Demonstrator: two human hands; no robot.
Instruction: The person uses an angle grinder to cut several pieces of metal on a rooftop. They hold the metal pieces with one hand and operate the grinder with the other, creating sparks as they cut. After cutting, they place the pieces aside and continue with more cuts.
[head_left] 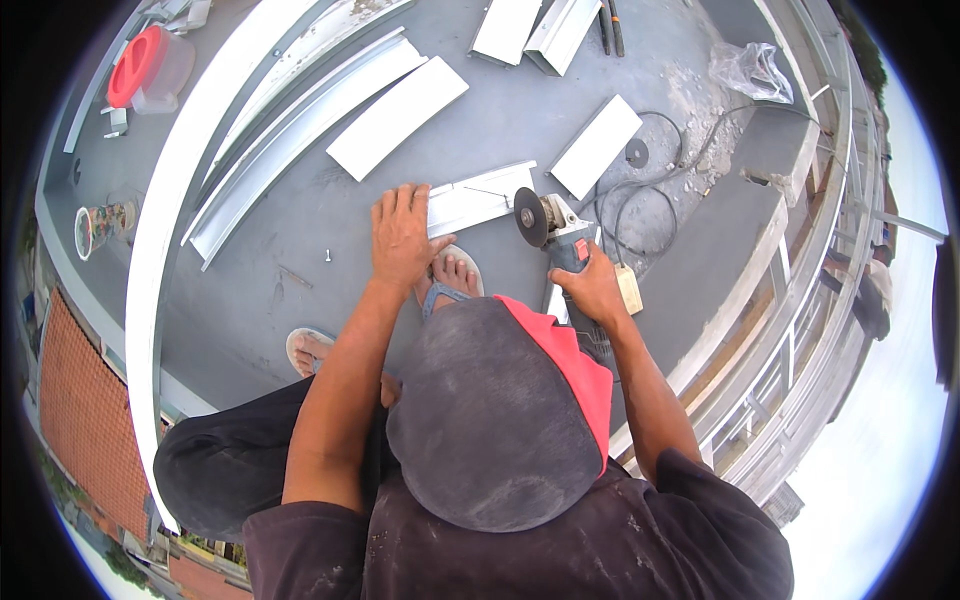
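Observation:
My left hand [403, 233] grips the left end of a short white metal channel [480, 203], which lies beside my sandalled foot [452, 272] and has thin dark lines on it. My right hand [593, 282] is closed around a grey angle grinder [566, 247]. The grinder's dark disc [530, 215] stands upright near the channel's right end; whether it touches the metal I cannot tell. A grey cap with red [495, 415] hides the lower middle of the view and part of the grinder.
Several cut white pieces [395, 118] and long strips [300, 145] lie around. A cable [670, 200], spare disc [636, 152] and plastic bag [750, 72] are rightward, before a concrete ledge [720, 260] and scaffolding. A red-lidded container [140, 70] is back left. Someone [865, 290] appears beyond the scaffolding.

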